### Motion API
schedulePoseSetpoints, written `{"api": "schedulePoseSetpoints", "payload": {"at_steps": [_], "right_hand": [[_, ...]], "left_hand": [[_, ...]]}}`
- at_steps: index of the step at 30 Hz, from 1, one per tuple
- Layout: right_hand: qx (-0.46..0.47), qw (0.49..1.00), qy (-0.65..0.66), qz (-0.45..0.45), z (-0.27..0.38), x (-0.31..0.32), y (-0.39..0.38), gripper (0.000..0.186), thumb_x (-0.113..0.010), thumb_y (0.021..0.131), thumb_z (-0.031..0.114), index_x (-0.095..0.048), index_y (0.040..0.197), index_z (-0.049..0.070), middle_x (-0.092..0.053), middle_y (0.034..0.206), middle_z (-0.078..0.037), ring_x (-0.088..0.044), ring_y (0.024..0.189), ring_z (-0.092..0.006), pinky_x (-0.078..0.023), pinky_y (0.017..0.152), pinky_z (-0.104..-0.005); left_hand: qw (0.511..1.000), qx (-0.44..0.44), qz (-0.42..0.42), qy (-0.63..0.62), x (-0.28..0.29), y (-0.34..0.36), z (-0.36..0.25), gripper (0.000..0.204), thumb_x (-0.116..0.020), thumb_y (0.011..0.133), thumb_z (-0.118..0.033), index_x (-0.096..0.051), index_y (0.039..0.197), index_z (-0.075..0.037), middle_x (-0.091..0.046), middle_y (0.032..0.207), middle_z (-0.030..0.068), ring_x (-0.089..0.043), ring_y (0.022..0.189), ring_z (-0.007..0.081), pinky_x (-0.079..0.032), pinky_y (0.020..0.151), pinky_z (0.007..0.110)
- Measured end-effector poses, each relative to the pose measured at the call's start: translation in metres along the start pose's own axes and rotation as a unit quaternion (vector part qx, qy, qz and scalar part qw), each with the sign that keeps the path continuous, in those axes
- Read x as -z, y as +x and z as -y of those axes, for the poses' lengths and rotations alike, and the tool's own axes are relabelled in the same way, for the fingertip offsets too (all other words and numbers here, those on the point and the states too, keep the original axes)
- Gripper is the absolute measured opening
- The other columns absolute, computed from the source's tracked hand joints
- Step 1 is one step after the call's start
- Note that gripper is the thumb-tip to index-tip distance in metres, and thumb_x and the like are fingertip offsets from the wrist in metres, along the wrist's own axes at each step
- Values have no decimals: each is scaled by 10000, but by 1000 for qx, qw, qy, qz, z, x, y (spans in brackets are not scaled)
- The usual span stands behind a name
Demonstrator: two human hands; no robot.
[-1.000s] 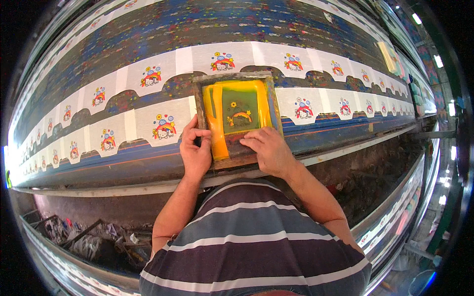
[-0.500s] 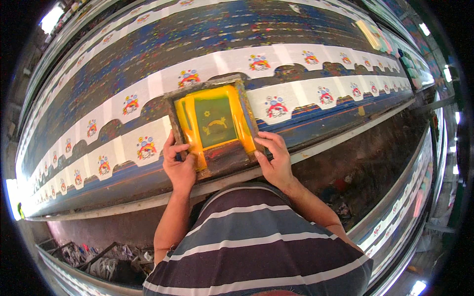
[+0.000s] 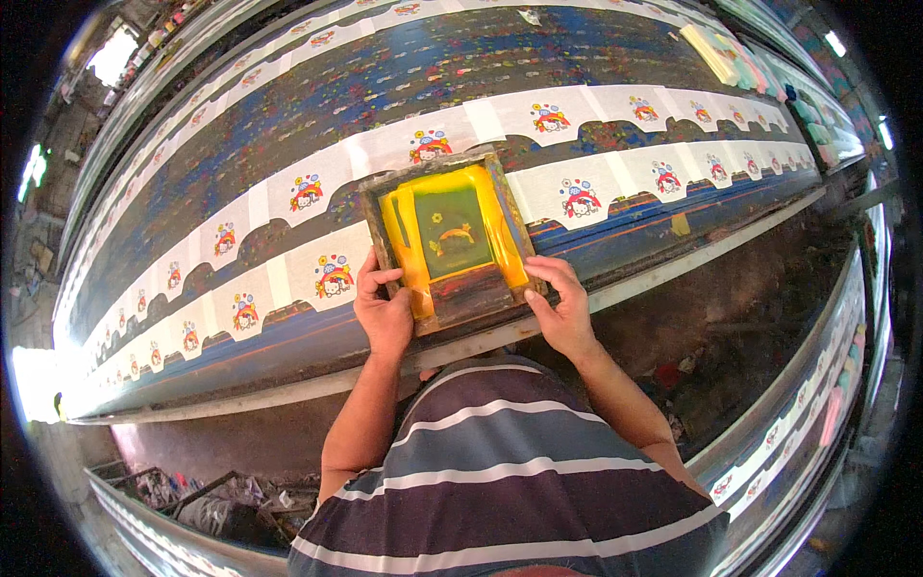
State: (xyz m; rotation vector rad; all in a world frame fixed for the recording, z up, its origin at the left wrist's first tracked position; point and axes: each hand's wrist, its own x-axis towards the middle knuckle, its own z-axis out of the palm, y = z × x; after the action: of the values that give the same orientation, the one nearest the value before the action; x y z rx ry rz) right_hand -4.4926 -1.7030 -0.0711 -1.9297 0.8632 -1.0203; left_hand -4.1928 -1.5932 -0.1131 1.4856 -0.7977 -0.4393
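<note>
Two bare hands hold one wooden frame [image 3: 428, 173] at the near side of a long dark table [image 3: 336, 115]: the left hand [image 3: 386, 308] grasps its left side, and the right hand [image 3: 565, 310] pinches its near right corner. Yellow paint [image 3: 408, 258] coats the mesh inside; whether the frame rests flat cannot be told. It stands in the way of part of the near row of white pieces [image 3: 538, 188], with three pictures plain to its left and three to its right, others too small to count. A second such row [image 3: 500, 117] runs just beyond, partly covered. Yellow cloths [image 3: 710, 56] lie far right; one heap of rubbish [image 3: 226, 514] sits near left, below the table.
</note>
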Motion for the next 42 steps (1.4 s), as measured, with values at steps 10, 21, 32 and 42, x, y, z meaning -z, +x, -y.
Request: {"api": "schedulePoseSetpoints", "payload": {"at_steps": [10, 21, 32, 42], "right_hand": [[161, 981, -64, 82, 17, 26, 10, 398, -865, 891, 37, -768, 1277, 39, -715, 1385, -160, -683, 1336, -406, -553, 1164, -546], [195, 926, -195, 257, 38, -27, 67, 320, -672, 953, 113, -753, 1257, 51, -719, 1170, -151, -694, 1168, -380, -561, 1038, -523], [178, 940, -147, 251, 44, -13, 50, 430, -670, 932, 22, -768, 1350, 17, -736, 1271, -167, -696, 1262, -392, -553, 1105, -518], [228, 936, -195, 184, 11, -49, 112, 430, -686, 919, 4, -784, 1337, 30, -758, 1303, -162, -714, 1280, -394, -570, 1128, -519]], "left_hand": [[997, 66, -4, -46, -6, 0, -10, 387, -685, 797, 232, -758, 1095, -3, -526, 1770, 265, -533, 1629, 350, -428, 1328, 450], [998, 54, -16, -34, -10, -2, -5, 363, -677, 800, 226, -761, 1062, -12, -557, 1742, 271, -573, 1593, 340, -447, 1305, 438], [994, 100, -15, -38, -1, 4, 0, 166, -705, 1047, 81, -767, 1173, -9, -574, 1722, 266, -614, 1526, 289, -467, 1269, 418], [994, 106, 22, 35, 5, 21, -18, 314, -766, 959, 126, -763, 1222, -45, -656, 1603, 190, -718, 1243, 173, -573, 1091, 348]]}}
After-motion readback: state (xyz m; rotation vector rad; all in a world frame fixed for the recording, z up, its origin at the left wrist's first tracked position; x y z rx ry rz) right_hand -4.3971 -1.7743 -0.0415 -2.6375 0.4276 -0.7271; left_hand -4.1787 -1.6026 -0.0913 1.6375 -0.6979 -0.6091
